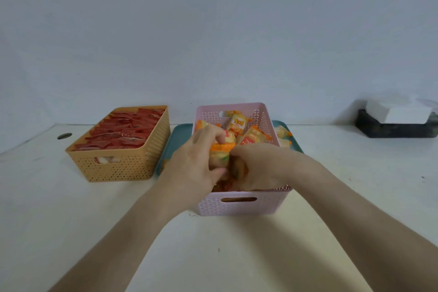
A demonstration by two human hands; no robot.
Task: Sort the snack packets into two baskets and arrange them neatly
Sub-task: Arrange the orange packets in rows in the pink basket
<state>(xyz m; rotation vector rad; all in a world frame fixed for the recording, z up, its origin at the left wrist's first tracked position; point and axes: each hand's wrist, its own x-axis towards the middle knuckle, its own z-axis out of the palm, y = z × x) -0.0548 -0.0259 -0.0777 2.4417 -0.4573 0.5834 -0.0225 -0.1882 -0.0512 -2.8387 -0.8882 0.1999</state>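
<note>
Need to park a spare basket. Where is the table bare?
Bare table right of the pink basket toward the black tray, and left of the orange basket. Crowded: teal tray between baskets; left hand and right hand grip packets in the pink one.

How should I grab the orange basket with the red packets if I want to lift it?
Probably by the handle slot cut in the near end wall of the orange basket, fingers hooked in from the front. The perforated sides are flat with nothing to hold. It is full of red packets, so holding the far end too should keep it level.
</note>
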